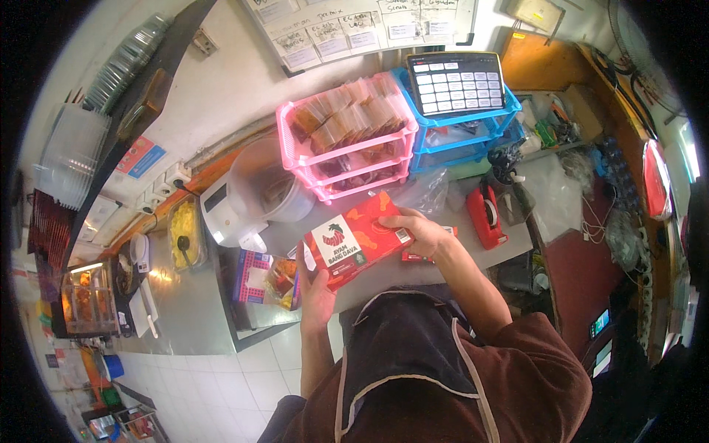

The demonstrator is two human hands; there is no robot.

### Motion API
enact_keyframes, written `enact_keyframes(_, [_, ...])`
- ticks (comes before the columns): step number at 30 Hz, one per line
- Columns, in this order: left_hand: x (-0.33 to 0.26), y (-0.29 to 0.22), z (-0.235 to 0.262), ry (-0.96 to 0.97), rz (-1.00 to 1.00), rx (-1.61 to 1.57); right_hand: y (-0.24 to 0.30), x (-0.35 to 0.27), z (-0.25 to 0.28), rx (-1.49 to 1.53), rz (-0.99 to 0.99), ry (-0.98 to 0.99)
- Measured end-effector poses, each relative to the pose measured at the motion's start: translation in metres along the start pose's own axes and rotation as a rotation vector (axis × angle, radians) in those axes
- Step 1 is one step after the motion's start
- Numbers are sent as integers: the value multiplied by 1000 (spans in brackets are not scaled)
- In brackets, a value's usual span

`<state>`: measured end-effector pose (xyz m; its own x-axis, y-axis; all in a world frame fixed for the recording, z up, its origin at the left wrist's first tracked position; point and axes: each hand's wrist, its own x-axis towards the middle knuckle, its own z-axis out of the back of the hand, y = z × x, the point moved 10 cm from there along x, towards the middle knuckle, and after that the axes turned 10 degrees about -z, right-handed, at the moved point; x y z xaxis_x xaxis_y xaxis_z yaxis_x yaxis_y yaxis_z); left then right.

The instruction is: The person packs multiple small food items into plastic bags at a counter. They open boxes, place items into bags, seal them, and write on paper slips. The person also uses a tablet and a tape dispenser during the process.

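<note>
Between my hands, above the counter's front edge, is a red cardboard food box [373, 235] with a white printed panel and orange shapes. My left hand [317, 295] grips its lower left end, thumb on the near side. My right hand [419, 230] holds the right end, thumb lying on the top face. Just left of the left hand stands a purple and white food box [258, 279] with a food picture on it. Partly hidden under my right wrist, another red box [419, 257] lies on the counter.
Behind the box stand a pink tiered basket [347, 151] full of packets and a blue basket [461, 125] with a tablet [456, 85] on top. A red tape dispenser [486, 215] is at right. To the left are a clear round tub [269, 184] and a yellow-filled container [186, 232].
</note>
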<state>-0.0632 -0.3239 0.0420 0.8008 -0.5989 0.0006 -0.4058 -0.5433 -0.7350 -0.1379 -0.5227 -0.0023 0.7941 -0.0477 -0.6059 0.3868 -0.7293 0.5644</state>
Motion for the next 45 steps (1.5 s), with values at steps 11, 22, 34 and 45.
enact_keyframes(11, [16, 22, 14, 13, 123, -105, -5, -22, 6, 71, -34, -36])
enact_keyframes(22, [-13, 51, 62, -152, 171, -181, -24, -171, 306, -856, 356, -1735])
enact_keyframes(34, [2, 88, 27, -195, 273, -270, -47, -130, 397, -387, 207, -812])
enact_keyframes(45, [16, 98, -7, -229, 258, -353, -100, -158, 415, -635, 230, -1225])
